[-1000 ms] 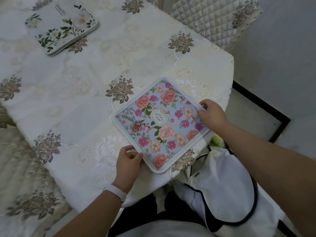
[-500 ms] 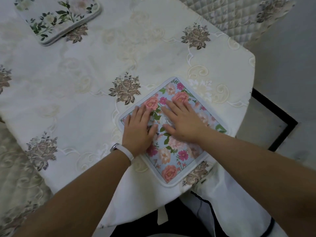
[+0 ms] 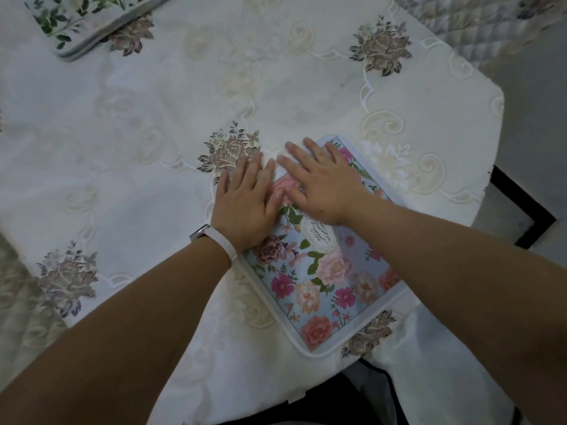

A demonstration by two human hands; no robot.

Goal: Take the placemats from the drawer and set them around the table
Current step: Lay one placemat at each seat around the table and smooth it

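Both hands have slid off the centre of the blue floral placemat (image 3: 331, 271) toward its far-left corner. The left hand (image 3: 242, 207) now lies half on the mat and half on the embroidered tablecloth (image 3: 138, 148). The right hand (image 3: 322, 188) covers the corner itself. Their fingers (image 3: 296, 167) are straight and slightly spread, pressing flat and pinching nothing.

The mat lies flat at the near right of the worktop (image 3: 497, 118), with its near corner close to the edge. A second, white leafy placemat (image 3: 92, 23) sits at the far left, partly cut off by the frame.

Judging from this, the blue mat is down and only being smoothed. Two places are set. The drawer and the rest of the worktop are out of view, so I cannot tell how many mats remain.
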